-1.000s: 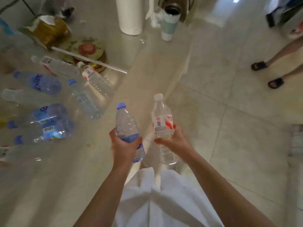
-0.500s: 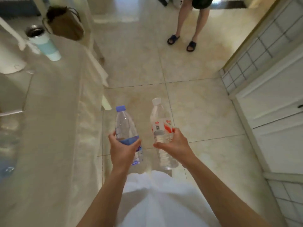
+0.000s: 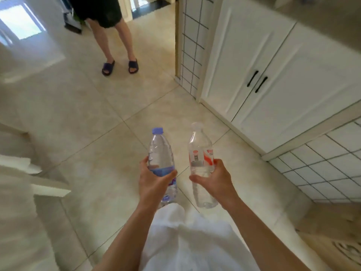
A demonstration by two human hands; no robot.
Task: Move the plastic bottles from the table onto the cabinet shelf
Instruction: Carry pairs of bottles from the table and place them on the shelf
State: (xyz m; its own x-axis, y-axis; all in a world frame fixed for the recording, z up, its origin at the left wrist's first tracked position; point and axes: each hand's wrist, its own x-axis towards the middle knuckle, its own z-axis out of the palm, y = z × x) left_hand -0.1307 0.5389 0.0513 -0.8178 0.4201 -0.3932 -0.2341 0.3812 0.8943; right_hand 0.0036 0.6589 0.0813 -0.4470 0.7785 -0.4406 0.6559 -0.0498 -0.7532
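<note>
The tiled floor (image 3: 121,118) fills most of the view, and on the right side stands a white cabinet (image 3: 273,55) with two closed doors and two black handles (image 3: 256,81) near the middle seam. A grey top surface (image 3: 320,18) runs above the doors; no open shelf is visible from here, so I cannot tell where exactly the bottles must go. Another person stands at the far side of the floor, only the legs (image 3: 115,36) and dark sandals (image 3: 120,66) are seen. On the left a pale edge of the counter (image 3: 29,182) shows, blurred. In front of the white clothing, the left hand (image 3: 154,182) has its fingers (image 3: 145,160) clamped around the middle of a blue-capped bottle (image 3: 160,151), and the right hand (image 3: 216,178) has its fingers clamped around a red-labelled bottle (image 3: 201,151) with a white cap. Both bottles are in the air above the floor, near each other but apart, their long axes almost upright with the caps tilted away from the body. The cabinet lies forward and to the right of both hands, so the right hand with the red-labelled bottle is nearer to it. I judge that the carrying step is in progress, and the next move needs a turn to the right.
</note>
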